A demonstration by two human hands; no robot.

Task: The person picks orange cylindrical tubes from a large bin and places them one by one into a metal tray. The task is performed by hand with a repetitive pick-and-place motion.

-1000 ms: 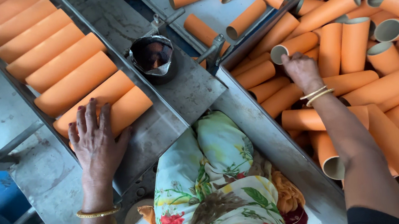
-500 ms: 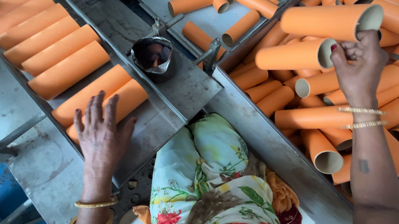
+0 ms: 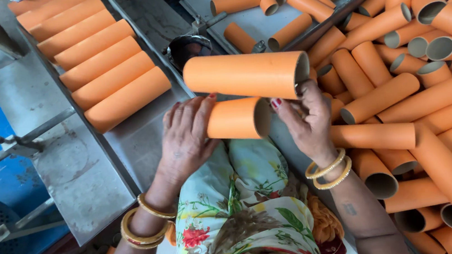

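The left hand (image 3: 185, 139) wraps the short tube (image 3: 236, 119), held over the lap. The right hand (image 3: 306, 121) pinches the open ends of both it and the long tube (image 3: 246, 75) just above, beside the tube pile (image 3: 419, 101).

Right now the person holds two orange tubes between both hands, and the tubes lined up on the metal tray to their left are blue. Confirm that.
Not quite: the tubes in the row on the metal tray are orange, not blue, as the head view shows. The rest holds: the left hand and right hand hold two orange tubes between them.
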